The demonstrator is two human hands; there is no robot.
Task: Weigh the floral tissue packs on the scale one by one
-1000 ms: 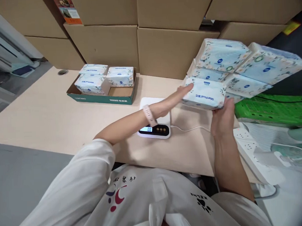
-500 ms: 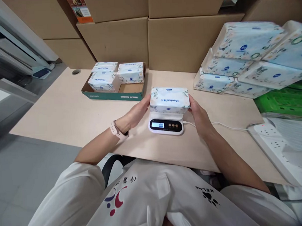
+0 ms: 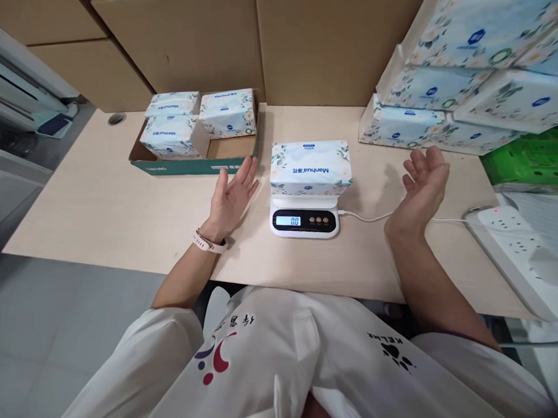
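A pack of tissues (image 3: 310, 167) with a floral print rests on a white digital scale (image 3: 305, 223), whose lit display reads 0.0. To its left, my left hand (image 3: 232, 199) is raised palm up with fingers stretched, touching nothing. My right hand (image 3: 420, 187) hovers to the right over the table, empty, its fingers loosely curled and apart. Just beyond my left hand stands a shallow green cardboard tray (image 3: 189, 168) holding three similar tissue packs (image 3: 174, 138); its front right part shows bare cardboard.
More tissue packs (image 3: 409, 126) are stacked at the back right, beside a green plastic crate (image 3: 531, 161). Large cardboard boxes (image 3: 318, 47) line the back edge. A white cable (image 3: 372, 219) runs from the scale toward a power strip (image 3: 515, 235) on the right.
Both hands have let go of the tissue pack on the scale and moved apart, left and right. The view has tilted down slightly. The display still reads 0.0.
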